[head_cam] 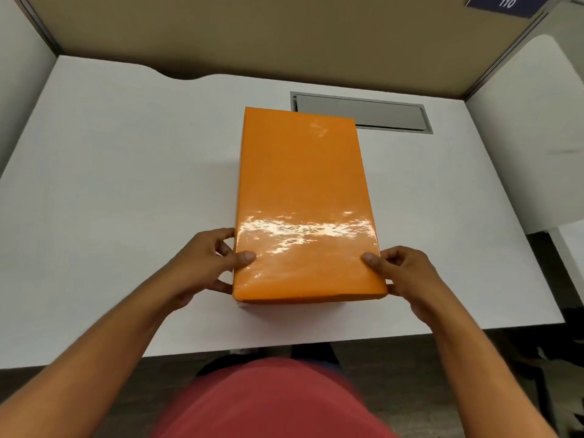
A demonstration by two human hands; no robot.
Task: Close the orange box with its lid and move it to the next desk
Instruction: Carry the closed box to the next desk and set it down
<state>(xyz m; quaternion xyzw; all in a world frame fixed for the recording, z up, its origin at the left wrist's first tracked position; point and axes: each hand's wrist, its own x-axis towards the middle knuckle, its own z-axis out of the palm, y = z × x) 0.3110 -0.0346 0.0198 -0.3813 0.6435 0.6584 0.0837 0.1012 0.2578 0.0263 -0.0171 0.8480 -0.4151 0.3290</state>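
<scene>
A glossy orange box (303, 184) with its lid on stands in the middle of a white desk (110, 184), long side pointing away from me. My left hand (208, 263) grips its near left edge, thumb on the lid and fingers down the side. My right hand (407, 276) holds the near right corner the same way, thumb on top. The box's lower body is mostly hidden under the lid.
A grey cable flap (379, 115) is set into the desk just behind the box. Tan partition walls (284, 36) close the back and sides, with a blue "110" label (505, 4) top right. Another white surface (572, 248) lies to the right across a gap.
</scene>
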